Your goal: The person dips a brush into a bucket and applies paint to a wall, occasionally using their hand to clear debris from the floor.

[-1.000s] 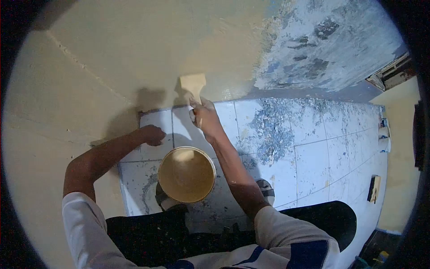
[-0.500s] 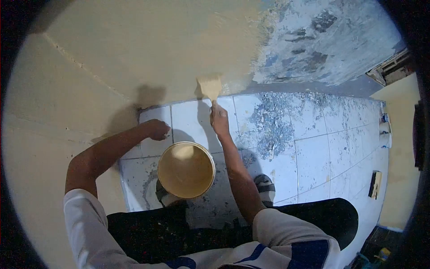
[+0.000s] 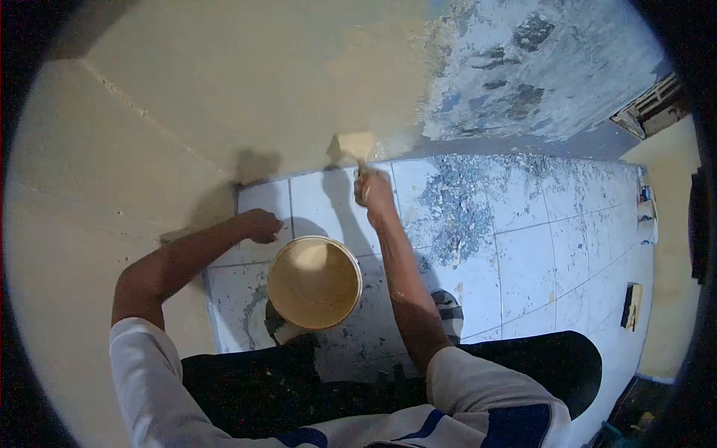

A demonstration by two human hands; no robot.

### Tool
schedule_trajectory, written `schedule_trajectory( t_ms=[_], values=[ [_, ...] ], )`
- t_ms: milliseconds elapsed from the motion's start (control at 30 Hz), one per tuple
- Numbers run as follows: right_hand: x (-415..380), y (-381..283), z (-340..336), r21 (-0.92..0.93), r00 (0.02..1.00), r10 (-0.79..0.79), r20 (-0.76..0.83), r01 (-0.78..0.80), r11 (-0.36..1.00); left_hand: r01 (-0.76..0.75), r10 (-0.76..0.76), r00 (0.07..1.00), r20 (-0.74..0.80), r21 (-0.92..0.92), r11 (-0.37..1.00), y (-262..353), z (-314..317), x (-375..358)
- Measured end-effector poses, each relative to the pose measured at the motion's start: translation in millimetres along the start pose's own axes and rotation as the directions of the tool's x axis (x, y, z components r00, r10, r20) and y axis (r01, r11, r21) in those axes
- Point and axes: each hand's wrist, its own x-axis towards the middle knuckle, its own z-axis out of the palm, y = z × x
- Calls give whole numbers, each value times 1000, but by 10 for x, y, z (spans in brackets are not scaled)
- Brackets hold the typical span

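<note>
My right hand (image 3: 376, 196) is wrapped round the handle of a wide paintbrush (image 3: 356, 143). Its bristles, coated in cream-beige paint, are at the low part of the wall (image 3: 299, 97), just above the floor line. My left hand (image 3: 261, 225) is curled closed near the far left rim of a round paint bucket (image 3: 352, 299); what it holds, if anything, is hidden. Beige paint lines the inside of the bucket, which stands between my feet.
Bare, patchy grey-blue plaster (image 3: 538, 75) covers the wall on the right. Paint flakes (image 3: 455, 213) lie over the tiled floor (image 3: 523, 261). At far right are a wood-backed block or brush (image 3: 632, 306), white containers (image 3: 647, 220) and a low wall opening (image 3: 653, 108).
The paintbrush and my right hand have shifted a little to the right and down along the wall base. My left hand remains closed near the bucket; the whole view has moved slightly.
</note>
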Motion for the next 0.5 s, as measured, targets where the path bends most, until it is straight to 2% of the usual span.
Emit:
schedule_trajectory(
  t_ms=[33,167,233,300,367,467,500],
  values=[
    [-81,-395,82,118,992,122,24,-124,985,-3,3,1000,0,-30,1000,-18,-6,-10],
    [-273,-1151,373,94,999,44,30,-47,994,9,-9,1000,12,-2,1000,8,-114,-55],
    [-293,-1357,432,69,999,-31,44,28,997,17,-17,1000,5,-7,1000,-30,-26,-9],
    [-214,-1539,463,-84,963,-268,43,270,959,-3,3,1000,-26,-2,1000,-106,-17,63],
    [-272,-2035,563,-99,904,-423,63,427,899,-62,62,996,-67,2,998,-143,22,94],
    [-271,-2441,682,-130,875,-479,74,485,865,-133,137,981,-134,42,990,-262,218,286],
    [-293,-2532,681,-86,873,-479,89,486,870,-117,121,986,-111,41,992,-235,162,278]
  ],
)
